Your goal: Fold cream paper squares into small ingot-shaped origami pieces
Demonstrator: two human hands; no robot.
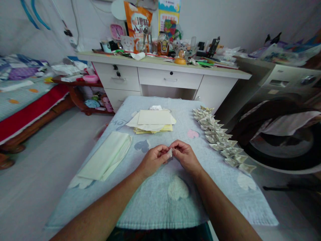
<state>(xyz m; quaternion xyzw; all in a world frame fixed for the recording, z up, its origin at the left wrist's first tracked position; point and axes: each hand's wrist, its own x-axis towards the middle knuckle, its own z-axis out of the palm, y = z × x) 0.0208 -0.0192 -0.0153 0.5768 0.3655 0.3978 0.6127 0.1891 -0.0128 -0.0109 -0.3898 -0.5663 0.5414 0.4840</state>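
Note:
My left hand [155,158] and my right hand [185,154] meet over the middle of the cloth-covered table. Between their fingertips is a small folded piece of paper [170,153], pinched from both sides; most of it is hidden by the fingers. To the right, several folded paper boats [217,135] stand in close rows running from back to front. Beyond my hands lies a stack of paper sheets [154,117], white on top with yellow ones below. A large folded pale-green sheet [106,155] rests to the left of my left hand.
A light blue cloth [150,207] with heart patterns covers the table. Behind it is a white desk [170,77] crowded with jars, a pink clock [116,32] and an orange snack bag [138,25]. A washing machine [276,80] with laundry stands right, a bed [27,97] left.

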